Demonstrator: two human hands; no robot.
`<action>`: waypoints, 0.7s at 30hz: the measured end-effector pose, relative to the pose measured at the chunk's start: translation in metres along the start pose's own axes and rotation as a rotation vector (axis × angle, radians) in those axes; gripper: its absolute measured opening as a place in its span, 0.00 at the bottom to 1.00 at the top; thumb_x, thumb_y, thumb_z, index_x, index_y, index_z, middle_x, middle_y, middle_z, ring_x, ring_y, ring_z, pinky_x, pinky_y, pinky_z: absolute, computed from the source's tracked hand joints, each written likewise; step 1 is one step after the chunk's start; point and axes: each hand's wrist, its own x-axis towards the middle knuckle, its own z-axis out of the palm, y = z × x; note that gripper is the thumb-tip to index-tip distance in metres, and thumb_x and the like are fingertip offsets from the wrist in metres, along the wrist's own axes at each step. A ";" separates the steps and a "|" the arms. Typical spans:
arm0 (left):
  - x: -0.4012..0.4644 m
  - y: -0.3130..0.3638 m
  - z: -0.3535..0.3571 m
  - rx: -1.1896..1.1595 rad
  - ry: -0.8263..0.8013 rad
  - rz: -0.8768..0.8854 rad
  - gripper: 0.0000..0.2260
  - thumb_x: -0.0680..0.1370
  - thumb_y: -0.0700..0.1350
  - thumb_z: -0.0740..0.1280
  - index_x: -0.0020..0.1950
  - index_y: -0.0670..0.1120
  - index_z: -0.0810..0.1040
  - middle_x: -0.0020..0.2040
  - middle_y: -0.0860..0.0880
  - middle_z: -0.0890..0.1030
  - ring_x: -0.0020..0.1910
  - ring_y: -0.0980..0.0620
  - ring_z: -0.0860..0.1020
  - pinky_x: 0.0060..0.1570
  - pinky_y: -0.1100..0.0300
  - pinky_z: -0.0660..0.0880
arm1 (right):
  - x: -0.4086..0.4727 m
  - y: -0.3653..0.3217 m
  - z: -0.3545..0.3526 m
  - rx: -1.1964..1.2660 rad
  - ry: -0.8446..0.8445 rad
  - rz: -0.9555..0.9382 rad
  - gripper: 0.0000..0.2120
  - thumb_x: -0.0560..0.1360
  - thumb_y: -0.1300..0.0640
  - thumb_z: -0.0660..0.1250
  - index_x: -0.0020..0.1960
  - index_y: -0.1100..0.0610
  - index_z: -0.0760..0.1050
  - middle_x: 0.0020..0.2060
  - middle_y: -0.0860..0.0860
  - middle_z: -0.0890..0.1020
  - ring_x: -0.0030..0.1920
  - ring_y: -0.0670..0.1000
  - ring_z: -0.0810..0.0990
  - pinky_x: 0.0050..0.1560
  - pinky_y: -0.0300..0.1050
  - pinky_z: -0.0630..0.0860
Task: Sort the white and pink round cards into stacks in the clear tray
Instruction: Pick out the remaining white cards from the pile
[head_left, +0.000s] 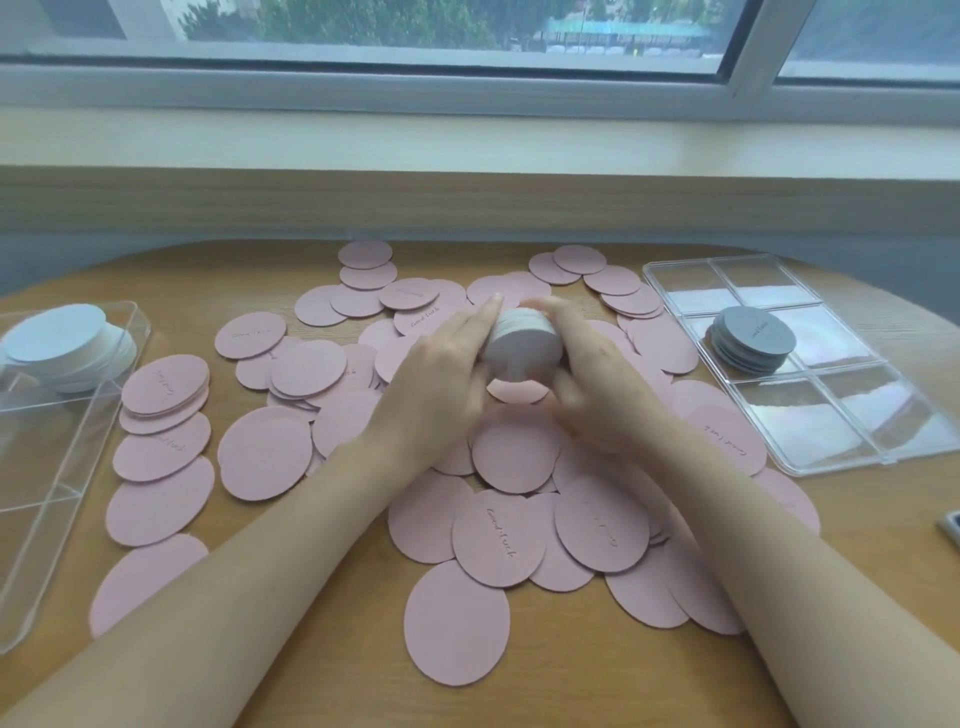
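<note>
Pink round cards (265, 451) cover most of the wooden table (332, 670) in front of you, too many and too overlapped to count; several carry cursive writing. Two clear trays flank them. One clear tray (47, 499) sits at the left edge of the frame, with a loose stack of white round cards (62, 340) in its far end. A second tray (852, 395), split into six compartments, lies at the right; a single stack of grey round cards (750, 340) rests in its middle-left compartment.

At the centre of the frame you hold one thick stack of cards (524, 348) on its side, pale along the edges, between both hands. Your left hand (441, 374) presses flat against its left face with fingers straight, and your right hand (592, 374) cups the right face, fingers curled over the top. A small dark object (951, 525) pokes in at the right edge; what it is cannot be made out.
</note>
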 end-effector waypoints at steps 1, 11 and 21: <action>0.001 0.003 -0.004 -0.065 0.030 -0.029 0.27 0.79 0.41 0.68 0.78 0.44 0.69 0.56 0.46 0.81 0.50 0.50 0.76 0.54 0.60 0.72 | 0.001 -0.004 -0.003 0.049 0.016 0.013 0.28 0.76 0.68 0.67 0.73 0.54 0.65 0.54 0.50 0.78 0.46 0.43 0.74 0.48 0.28 0.70; -0.024 0.015 -0.058 -0.546 -0.027 -0.328 0.11 0.78 0.43 0.69 0.60 0.49 0.83 0.51 0.42 0.84 0.49 0.42 0.81 0.48 0.48 0.78 | -0.014 -0.048 0.005 -0.078 -0.076 -0.158 0.48 0.69 0.58 0.79 0.80 0.48 0.54 0.65 0.45 0.65 0.48 0.38 0.70 0.50 0.36 0.72; -0.079 -0.009 -0.135 -0.549 -0.045 -0.564 0.19 0.73 0.55 0.69 0.63 0.53 0.81 0.43 0.52 0.86 0.41 0.57 0.80 0.47 0.57 0.70 | 0.001 -0.111 0.059 -0.139 -0.059 -0.278 0.39 0.70 0.52 0.79 0.75 0.53 0.66 0.60 0.49 0.75 0.39 0.42 0.69 0.44 0.37 0.71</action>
